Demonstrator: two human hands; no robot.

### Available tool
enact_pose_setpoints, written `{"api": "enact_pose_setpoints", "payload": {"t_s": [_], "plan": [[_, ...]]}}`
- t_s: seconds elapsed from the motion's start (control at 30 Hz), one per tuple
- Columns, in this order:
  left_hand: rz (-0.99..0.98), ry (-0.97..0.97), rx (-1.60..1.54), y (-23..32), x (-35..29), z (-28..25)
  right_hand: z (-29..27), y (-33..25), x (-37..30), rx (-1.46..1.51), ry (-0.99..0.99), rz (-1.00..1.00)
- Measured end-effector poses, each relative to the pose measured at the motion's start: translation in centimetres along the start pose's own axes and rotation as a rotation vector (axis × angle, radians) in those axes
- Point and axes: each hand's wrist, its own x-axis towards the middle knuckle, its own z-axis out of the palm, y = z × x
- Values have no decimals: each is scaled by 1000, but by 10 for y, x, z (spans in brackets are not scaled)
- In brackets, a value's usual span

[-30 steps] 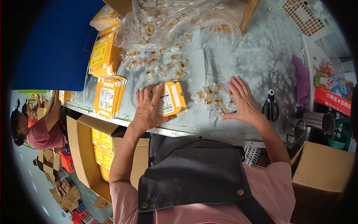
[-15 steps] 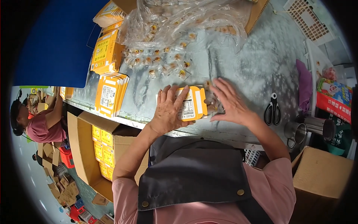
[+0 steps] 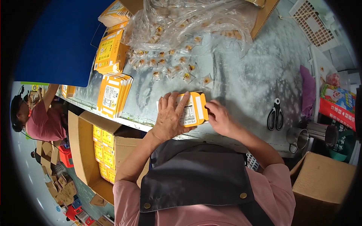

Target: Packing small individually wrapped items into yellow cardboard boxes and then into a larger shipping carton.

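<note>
The left hand [image 3: 168,113] grips a yellow carton [image 3: 193,110] close to the counter's [image 3: 247,84] near edge; the right hand [image 3: 223,119] curls at the carton's right end, its grip hidden from me. Bare surface stretches rightward to the black scissors [image 3: 279,119].

Scissors [image 3: 277,105] right of box [image 3: 191,110], carton stacks [image 3: 110,96] left; packets [image 3: 187,76] behind

Moderately bright, fairly even light covers the desk [image 3: 256,75], with a soft shadow beside the right grip [image 3: 220,118]. The crinkled plastic bag [image 3: 196,19] throws back scattered glare, and the steel mug [image 3: 299,137] gleams. Below the brown cardboard box [image 3: 326,177] the corner sinks nearly black. Fisheye distortion bows the desk's front edge; print on the yellow carton [image 3: 193,109] looks soft.
</note>
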Motion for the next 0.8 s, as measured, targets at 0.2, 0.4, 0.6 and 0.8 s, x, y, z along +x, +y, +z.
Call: {"api": "enact_pose_setpoints", "payload": {"t_s": [0.2, 0.4, 0.6, 0.8], "plan": [[-91, 87, 0, -13, -22, -1, -27, -6, 47, -55, 42, -77], [-155, 126, 9, -10, -14, 5, -25, 13, 79, -223, -11, -45], [-232, 224, -12, -12, -24, 4, -12, -15, 62, 553, -187, 243], [-448, 653, -165, 9, -18, 27, 30, -46, 23, 516, 205, -86]]}}
